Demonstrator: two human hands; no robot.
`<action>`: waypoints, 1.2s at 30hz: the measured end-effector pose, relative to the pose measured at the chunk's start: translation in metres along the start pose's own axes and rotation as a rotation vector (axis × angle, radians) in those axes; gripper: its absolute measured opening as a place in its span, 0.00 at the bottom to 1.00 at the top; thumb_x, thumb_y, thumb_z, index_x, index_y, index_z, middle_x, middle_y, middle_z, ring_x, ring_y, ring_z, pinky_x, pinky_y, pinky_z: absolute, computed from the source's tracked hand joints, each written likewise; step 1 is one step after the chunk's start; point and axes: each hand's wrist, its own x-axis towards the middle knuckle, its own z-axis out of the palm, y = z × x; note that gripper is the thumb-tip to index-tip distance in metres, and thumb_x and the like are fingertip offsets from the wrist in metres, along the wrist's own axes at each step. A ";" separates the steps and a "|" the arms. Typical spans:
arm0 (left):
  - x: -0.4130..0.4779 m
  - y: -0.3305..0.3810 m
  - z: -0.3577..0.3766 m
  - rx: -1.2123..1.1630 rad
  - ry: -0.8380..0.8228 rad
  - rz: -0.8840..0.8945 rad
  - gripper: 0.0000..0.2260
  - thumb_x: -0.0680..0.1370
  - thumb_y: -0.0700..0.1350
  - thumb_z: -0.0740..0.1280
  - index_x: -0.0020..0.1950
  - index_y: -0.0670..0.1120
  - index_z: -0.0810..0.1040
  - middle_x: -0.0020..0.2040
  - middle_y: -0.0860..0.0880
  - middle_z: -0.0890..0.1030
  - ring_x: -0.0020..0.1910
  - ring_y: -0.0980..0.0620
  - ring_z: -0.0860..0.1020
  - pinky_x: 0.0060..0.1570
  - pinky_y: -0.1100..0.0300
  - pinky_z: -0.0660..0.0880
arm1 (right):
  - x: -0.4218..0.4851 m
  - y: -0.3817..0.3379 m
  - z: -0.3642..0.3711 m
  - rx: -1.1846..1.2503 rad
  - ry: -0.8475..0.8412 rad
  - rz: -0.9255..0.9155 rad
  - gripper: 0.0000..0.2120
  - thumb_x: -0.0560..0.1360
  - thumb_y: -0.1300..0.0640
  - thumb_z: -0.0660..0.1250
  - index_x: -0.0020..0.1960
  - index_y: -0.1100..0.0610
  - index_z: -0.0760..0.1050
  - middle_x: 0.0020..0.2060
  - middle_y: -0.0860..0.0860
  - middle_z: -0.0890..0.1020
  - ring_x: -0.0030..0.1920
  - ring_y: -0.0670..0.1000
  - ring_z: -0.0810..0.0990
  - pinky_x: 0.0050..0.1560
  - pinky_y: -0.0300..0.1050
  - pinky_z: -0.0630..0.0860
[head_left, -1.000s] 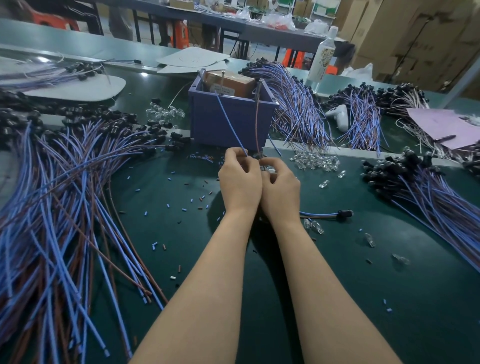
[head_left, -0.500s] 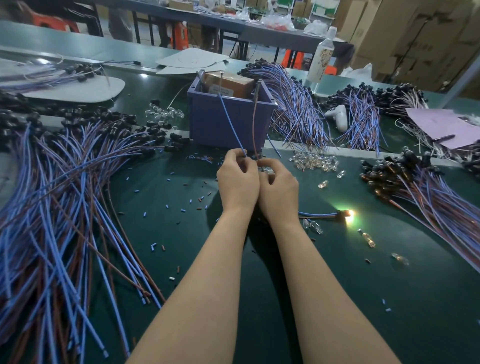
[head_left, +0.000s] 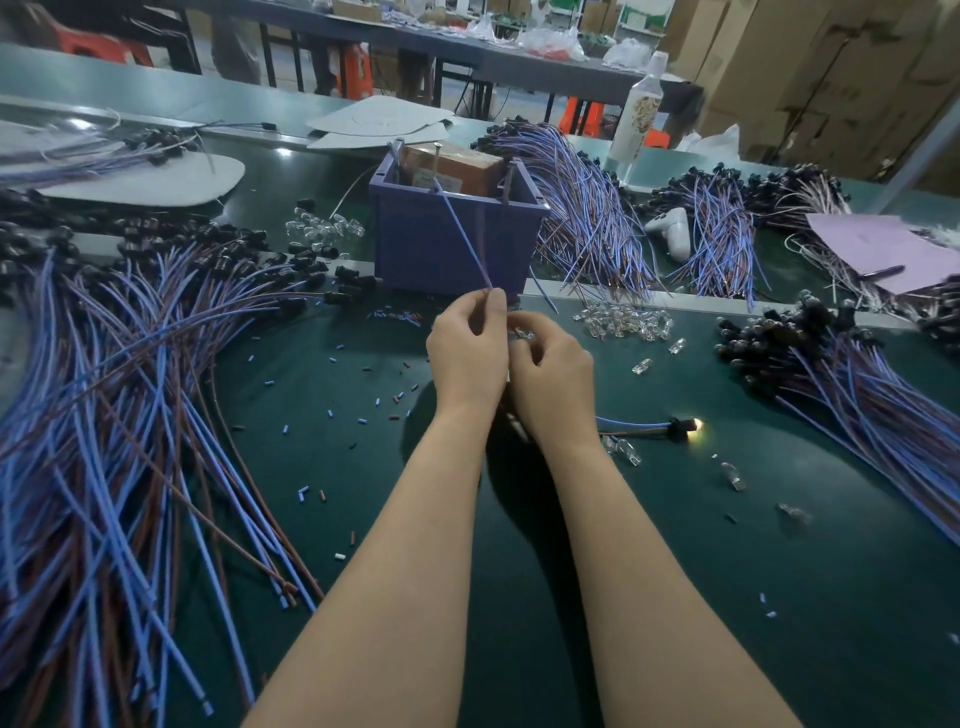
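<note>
My left hand pinches a blue wire that runs up to a nail on the purple box. A brown wire runs down from a second nail on the box toward my right hand, whose fingers are curled round its lower end, right against the left hand. From under my right wrist a blue and brown wire pair lies on the green mat and ends in a black holder with a small lit lamp.
A large heap of blue and brown wires covers the left of the green mat. More wire bundles with black holders lie at right and behind the box. Clear lamp caps and cut insulation bits are scattered around. A bottle stands at the back.
The lamp at the end of the wire pair, dark one second ago, lit up and stays lit. Both hands stay at the wires, barely moving.
</note>
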 end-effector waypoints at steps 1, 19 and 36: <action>0.001 0.005 -0.002 -0.034 -0.010 0.006 0.11 0.80 0.44 0.63 0.53 0.39 0.81 0.47 0.44 0.82 0.49 0.47 0.79 0.56 0.50 0.75 | 0.001 -0.003 -0.004 -0.001 -0.022 -0.032 0.14 0.76 0.64 0.60 0.58 0.55 0.79 0.49 0.51 0.84 0.48 0.49 0.79 0.51 0.39 0.72; -0.062 0.115 0.131 0.011 -0.643 0.114 0.15 0.82 0.48 0.57 0.56 0.38 0.76 0.51 0.35 0.81 0.51 0.37 0.80 0.54 0.42 0.76 | 0.013 0.002 -0.187 0.775 0.762 0.033 0.13 0.79 0.59 0.63 0.36 0.58 0.75 0.23 0.46 0.81 0.27 0.44 0.81 0.32 0.37 0.78; -0.118 0.028 0.272 0.347 -0.837 0.120 0.10 0.77 0.46 0.66 0.55 0.44 0.73 0.50 0.42 0.80 0.49 0.43 0.77 0.44 0.56 0.71 | -0.019 0.122 -0.224 1.224 0.995 0.688 0.08 0.80 0.62 0.57 0.45 0.64 0.71 0.41 0.56 0.78 0.45 0.51 0.79 0.52 0.45 0.76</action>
